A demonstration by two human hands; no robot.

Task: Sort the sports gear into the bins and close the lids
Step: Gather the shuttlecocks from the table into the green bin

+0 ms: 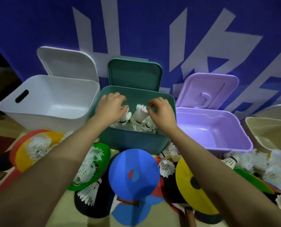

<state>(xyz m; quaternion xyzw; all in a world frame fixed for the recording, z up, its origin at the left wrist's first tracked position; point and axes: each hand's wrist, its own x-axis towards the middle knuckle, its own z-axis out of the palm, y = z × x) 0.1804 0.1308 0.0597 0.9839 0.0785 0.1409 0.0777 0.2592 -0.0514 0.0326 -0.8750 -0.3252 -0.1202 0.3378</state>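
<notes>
So far, only some shuttlecocks [140, 117] are held in the green bin [133, 141], over which the left hand [111, 106] and right hand [161, 110] hover, fingers loosely curled, nothing gripped. Loose shuttlecocks [87, 169] and discs [133, 174] lie unsorted in front. The white bin [51, 99] and purple bin [213, 128] are seen bare, all lids up.

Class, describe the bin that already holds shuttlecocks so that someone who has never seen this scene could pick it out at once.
Against the blue banner stands a row of open bins. Take the teal bin in the middle, between the white bin and the lilac bin. It alone holds shuttlecocks; the other two hold nothing visible.
</notes>
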